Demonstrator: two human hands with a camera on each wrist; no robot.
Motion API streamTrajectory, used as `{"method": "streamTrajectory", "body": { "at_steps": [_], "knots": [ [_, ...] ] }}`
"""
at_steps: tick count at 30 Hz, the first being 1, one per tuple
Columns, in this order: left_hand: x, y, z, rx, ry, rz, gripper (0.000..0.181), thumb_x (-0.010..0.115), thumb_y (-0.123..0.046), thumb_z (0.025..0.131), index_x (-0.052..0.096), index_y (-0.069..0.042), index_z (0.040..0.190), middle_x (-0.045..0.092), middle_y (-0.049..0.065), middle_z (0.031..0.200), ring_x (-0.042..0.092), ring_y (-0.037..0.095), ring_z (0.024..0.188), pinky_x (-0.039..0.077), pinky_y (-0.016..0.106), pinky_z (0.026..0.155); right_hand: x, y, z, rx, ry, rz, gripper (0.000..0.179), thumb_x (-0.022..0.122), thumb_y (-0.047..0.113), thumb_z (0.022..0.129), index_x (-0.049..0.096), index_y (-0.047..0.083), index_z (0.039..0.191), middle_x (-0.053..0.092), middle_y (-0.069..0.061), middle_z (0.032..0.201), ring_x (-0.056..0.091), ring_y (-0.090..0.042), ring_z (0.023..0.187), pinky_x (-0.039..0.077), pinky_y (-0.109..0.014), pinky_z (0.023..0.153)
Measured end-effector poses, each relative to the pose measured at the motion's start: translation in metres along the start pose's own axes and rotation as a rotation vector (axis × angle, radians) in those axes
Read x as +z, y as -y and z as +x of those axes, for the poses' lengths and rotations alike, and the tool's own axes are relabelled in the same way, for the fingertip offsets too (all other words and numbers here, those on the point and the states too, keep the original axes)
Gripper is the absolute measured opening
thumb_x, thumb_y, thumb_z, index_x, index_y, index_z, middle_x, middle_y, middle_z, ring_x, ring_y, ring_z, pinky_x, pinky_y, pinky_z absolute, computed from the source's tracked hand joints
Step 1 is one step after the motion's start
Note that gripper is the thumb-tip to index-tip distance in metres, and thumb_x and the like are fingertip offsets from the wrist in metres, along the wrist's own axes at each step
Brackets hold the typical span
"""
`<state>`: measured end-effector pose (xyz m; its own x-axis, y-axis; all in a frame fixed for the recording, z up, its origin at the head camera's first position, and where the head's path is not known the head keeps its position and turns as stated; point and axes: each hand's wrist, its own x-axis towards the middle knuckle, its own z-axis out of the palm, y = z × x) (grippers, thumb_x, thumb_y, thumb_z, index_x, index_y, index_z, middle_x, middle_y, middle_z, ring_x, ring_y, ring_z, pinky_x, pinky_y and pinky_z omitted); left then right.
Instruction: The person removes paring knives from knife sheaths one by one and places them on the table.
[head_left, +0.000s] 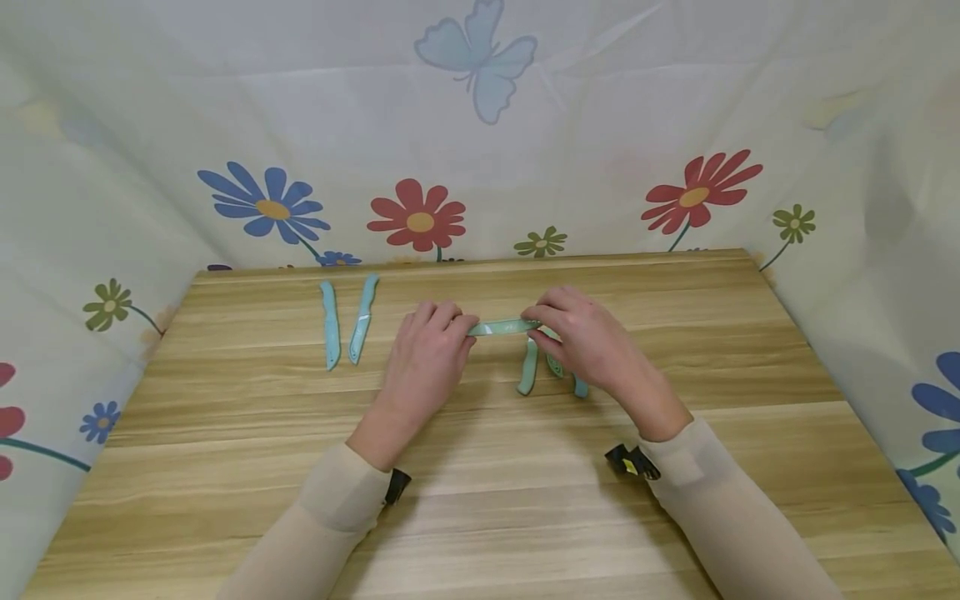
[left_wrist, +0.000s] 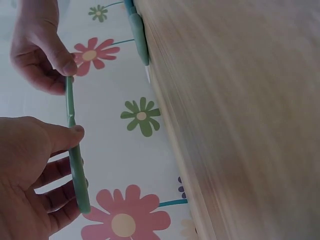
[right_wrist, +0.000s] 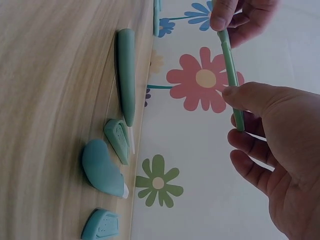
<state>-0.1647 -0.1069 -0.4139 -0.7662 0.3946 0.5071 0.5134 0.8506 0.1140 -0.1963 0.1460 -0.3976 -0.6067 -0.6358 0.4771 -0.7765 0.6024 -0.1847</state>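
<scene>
Both hands hold a slim green knife in its sheath level above the table. My left hand grips the handle end, thumb on one side and fingers on the other in the left wrist view. At the sheath end, my right hand pinches with thumb and fingers. Under the right hand lie a green knife handle, a green sheath and a blue handle, partly hidden. The right wrist view shows these with a blue sheath end beside them.
Two blue sheathed knives, one upright and one slightly slanted, lie left of the hands. The wooden table meets a flowered cloth at its back and sides. Black camera mounts sit at the wrists.
</scene>
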Motion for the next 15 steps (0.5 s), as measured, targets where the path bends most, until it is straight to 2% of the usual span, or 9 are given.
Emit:
{"method": "streamTrajectory", "body": {
  "at_steps": [15],
  "knots": [
    [0.0019, 0.0004, -0.0002, 0.026, -0.032, 0.028, 0.018, 0.080, -0.014, 0.097, 0.079, -0.006, 0.113, 0.068, 0.006, 0.105, 0.057, 0.028, 0.096, 0.053, 0.040, 0.081, 0.0012, 0.0010, -0.0006, -0.001, 0.007, -0.016, 0.023, 0.087, 0.011, 0.091, 0.079, 0.003, 0.111, 0.070, -0.007, 0.101, 0.063, -0.024, 0.091, 0.056, -0.035, 0.077]
  ]
}}
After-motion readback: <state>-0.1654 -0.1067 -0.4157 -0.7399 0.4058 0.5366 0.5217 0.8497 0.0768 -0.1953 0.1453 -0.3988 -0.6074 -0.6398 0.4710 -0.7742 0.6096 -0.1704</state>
